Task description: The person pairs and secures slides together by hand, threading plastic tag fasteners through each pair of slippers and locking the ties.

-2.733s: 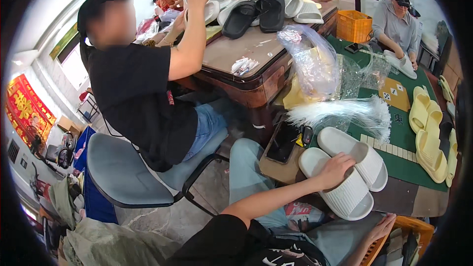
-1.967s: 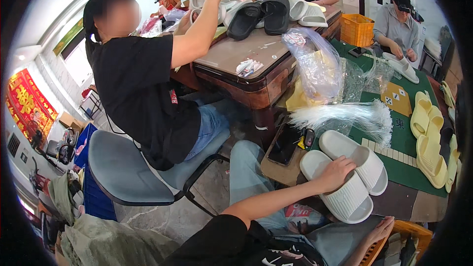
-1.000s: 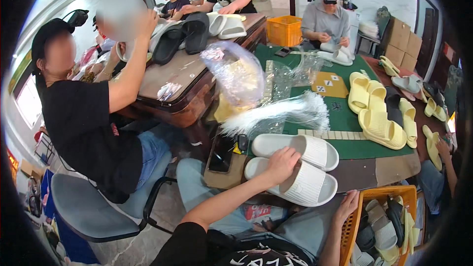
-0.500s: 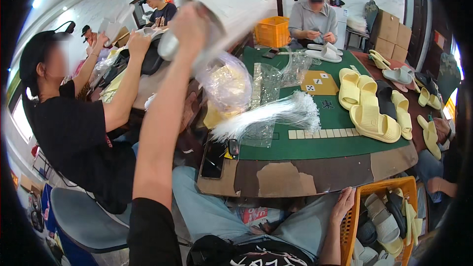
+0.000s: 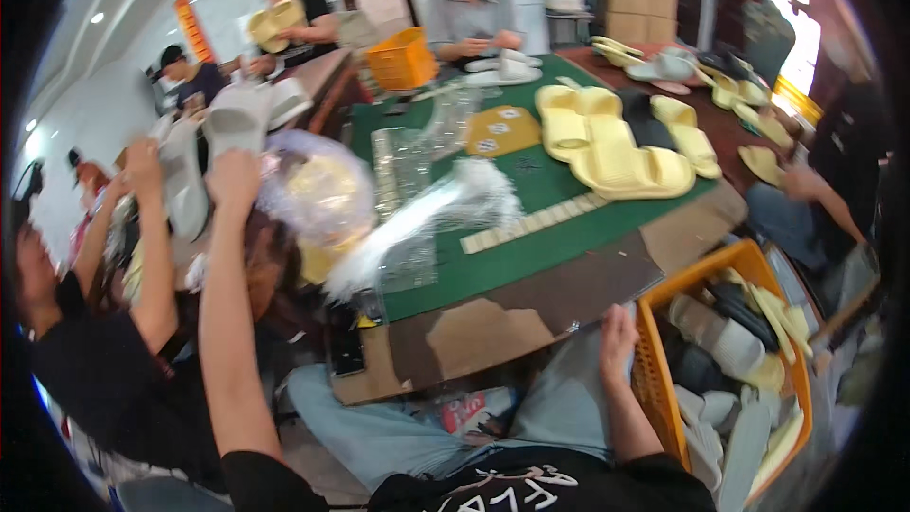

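Observation:
My left arm reaches far out to the left. Its hand (image 5: pixel 234 178) is closed on the near end of a light grey slipper (image 5: pixel 237 123), which stands upright above the dark table. A white slipper (image 5: pixel 287 102) lies just beyond it. Beside it, a co-worker's hand grips another grey slipper (image 5: pixel 184 175). My right hand (image 5: pixel 619 337) holds nothing; its fingers are stretched upward near the table edge, next to an orange crate (image 5: pixel 654 389) of mixed slippers.
A clear plastic bag (image 5: pixel 318 180), a bundle of white ties (image 5: pixel 445 218) and yellow slippers (image 5: pixel 630 166) lie on the green mat (image 5: pixel 559 246). A phone (image 5: pixel 346 353) rests at the near left corner. Several people sit or stand around.
My left hand has come down and left with the slipper, close to the co-worker's hands. The view has turned rightward. My right hand stays near the crate, fingers now raised off the table edge.

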### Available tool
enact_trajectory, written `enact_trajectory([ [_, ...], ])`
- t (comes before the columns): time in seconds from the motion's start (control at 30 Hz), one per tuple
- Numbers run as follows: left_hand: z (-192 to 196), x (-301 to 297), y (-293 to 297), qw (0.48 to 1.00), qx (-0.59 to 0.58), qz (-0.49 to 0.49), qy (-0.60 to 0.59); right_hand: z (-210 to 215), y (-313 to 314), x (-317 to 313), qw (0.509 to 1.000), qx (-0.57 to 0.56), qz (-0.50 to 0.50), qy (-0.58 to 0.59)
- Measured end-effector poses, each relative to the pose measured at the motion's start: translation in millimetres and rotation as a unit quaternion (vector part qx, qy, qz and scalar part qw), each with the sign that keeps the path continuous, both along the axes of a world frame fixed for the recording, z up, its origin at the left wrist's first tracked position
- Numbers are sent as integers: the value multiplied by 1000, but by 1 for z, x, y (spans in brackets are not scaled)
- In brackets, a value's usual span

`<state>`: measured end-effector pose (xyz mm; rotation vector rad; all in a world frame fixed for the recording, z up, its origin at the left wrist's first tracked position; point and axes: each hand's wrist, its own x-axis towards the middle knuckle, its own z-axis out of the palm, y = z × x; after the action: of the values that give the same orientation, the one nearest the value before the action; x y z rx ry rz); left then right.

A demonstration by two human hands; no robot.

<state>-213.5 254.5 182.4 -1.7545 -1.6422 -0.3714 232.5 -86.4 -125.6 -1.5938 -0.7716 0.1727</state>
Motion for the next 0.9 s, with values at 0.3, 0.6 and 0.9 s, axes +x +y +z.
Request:
enact_trajectory([
  [0.3, -2, 45, -16, 994, 97, -5, 46, 47, 27, 47, 996, 85, -6, 15],
  [0.6, -112, 141, -154, 899, -77, -424, -74, 73, 139, 243, 958, -20, -283, 29],
  [0.9, -170, 158, -212, 827, -287, -440, -200, 96, 136, 284, 950, -37, -52, 307],
])
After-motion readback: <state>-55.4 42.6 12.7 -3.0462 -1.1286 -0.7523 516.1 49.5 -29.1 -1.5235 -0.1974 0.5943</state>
